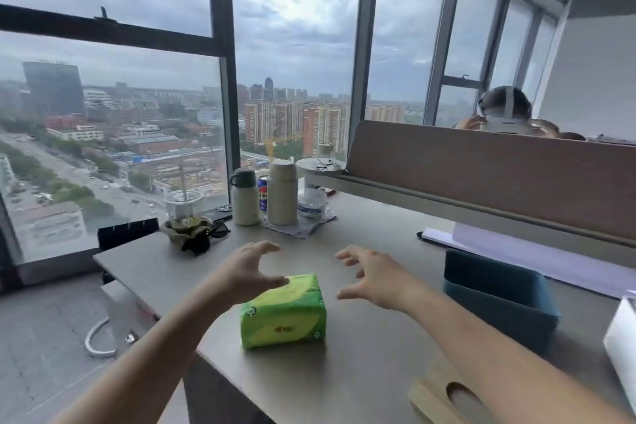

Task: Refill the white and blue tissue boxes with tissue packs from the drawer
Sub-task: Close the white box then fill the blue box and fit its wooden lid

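Note:
A green tissue pack (pixel 284 311) lies on the grey desk (pixel 371 244) near its front left corner. My left hand (pixel 246 270) hovers just above the pack's far left end, fingers spread and empty. My right hand (pixel 373 277) is open to the right of the pack, apart from it. The blue tissue box (pixel 499 296) stands on the desk further right, its top open. The white tissue box (pixel 621 342) shows only partly at the right edge. A wooden lid with an oval slot (pixel 444 396) lies at the bottom right under my right forearm.
Two thermos bottles (pixel 263 196), a can, a water bottle and a plastic cup (pixel 182 210) stand at the desk's far edge by the window. A brown partition (pixel 481 172) runs along the right, with a person behind it. White paper (pixel 516 248) lies under it.

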